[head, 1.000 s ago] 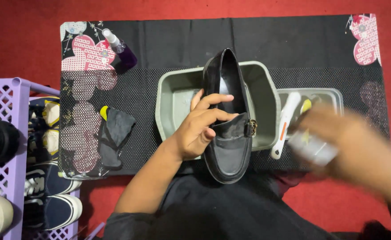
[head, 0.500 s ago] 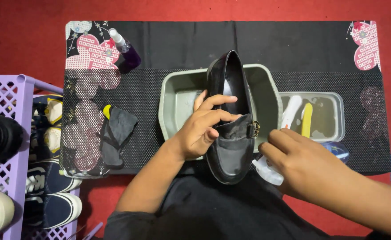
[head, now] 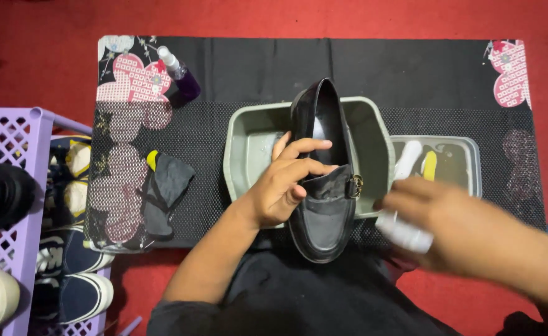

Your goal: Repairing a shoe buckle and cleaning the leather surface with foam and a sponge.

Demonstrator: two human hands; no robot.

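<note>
My left hand (head: 289,183) grips a black loafer (head: 323,168) with a gold buckle by its left side and holds it over a grey basin (head: 249,143), toe toward me. Blurred by motion, my right hand (head: 448,224) is to the right of the shoe and is closed on a small white bottle (head: 404,233). Just beyond that hand sits a clear shallow tray (head: 467,158) holding a white brush and a yellow item.
A black mat (head: 255,68) with pink patches covers the red floor. A spray bottle (head: 177,74) lies at its far left, a dark cloth (head: 165,193) nearer me. A purple crate (head: 6,186) with shoes stands left, sneakers (head: 68,274) beside it.
My right hand went from the tray side toward the shoe's lower right, then out to the right a little with the white bottle. The left hand and shoe stayed put.
</note>
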